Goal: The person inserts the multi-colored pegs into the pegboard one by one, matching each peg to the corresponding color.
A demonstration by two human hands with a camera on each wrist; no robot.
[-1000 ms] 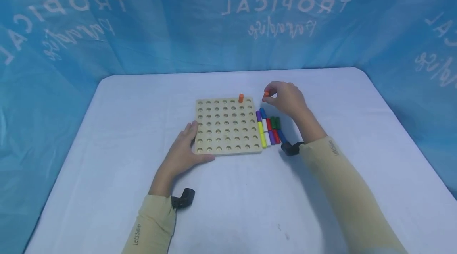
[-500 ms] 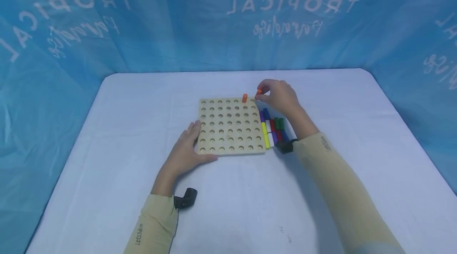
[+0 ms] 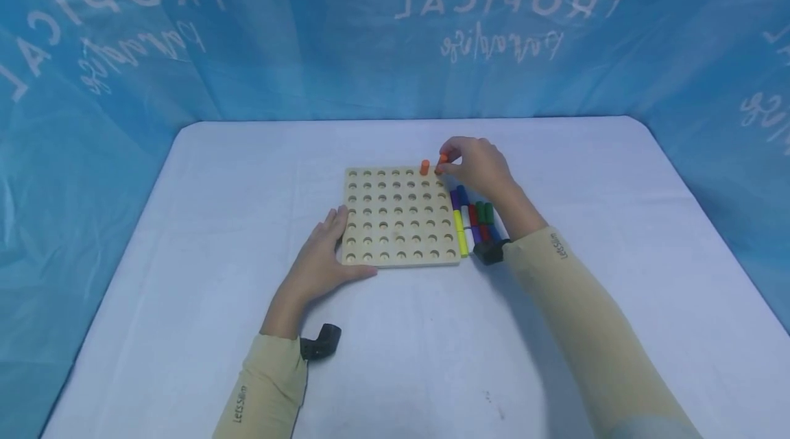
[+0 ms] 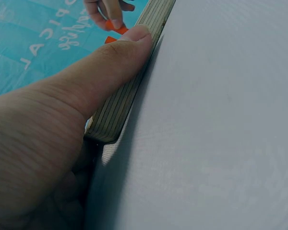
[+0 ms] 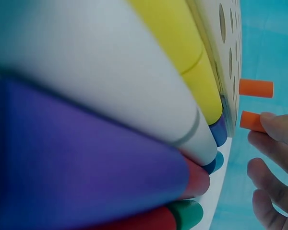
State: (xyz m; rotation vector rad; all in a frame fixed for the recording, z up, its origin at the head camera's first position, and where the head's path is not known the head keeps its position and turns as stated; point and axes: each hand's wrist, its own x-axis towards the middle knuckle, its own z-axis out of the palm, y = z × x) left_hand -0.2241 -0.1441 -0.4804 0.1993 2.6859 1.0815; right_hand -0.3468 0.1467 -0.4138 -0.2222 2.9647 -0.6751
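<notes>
Orange peg (image 5: 251, 120): was pinched by right hand (image 3: 480, 164) at a corner hole.
Pegboard (image 3: 390, 205): was touched by left hand (image 3: 315, 262), thumb spread wide.

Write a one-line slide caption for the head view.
Left hand against a holed wooden board, right hand pinching an orange peg at its far right corner, beside a second, upright peg.

Passage behind, crowding at right

The table (image 3: 265, 185) lies free behind the pegboard (image 3: 404, 263). The right hand (image 3: 480, 163) and an upright orange peg (image 3: 424, 167) crowd its far-right corner; coloured pegs (image 3: 474, 215) line its right edge, the left hand (image 3: 317, 257) its near-left corner.
</notes>
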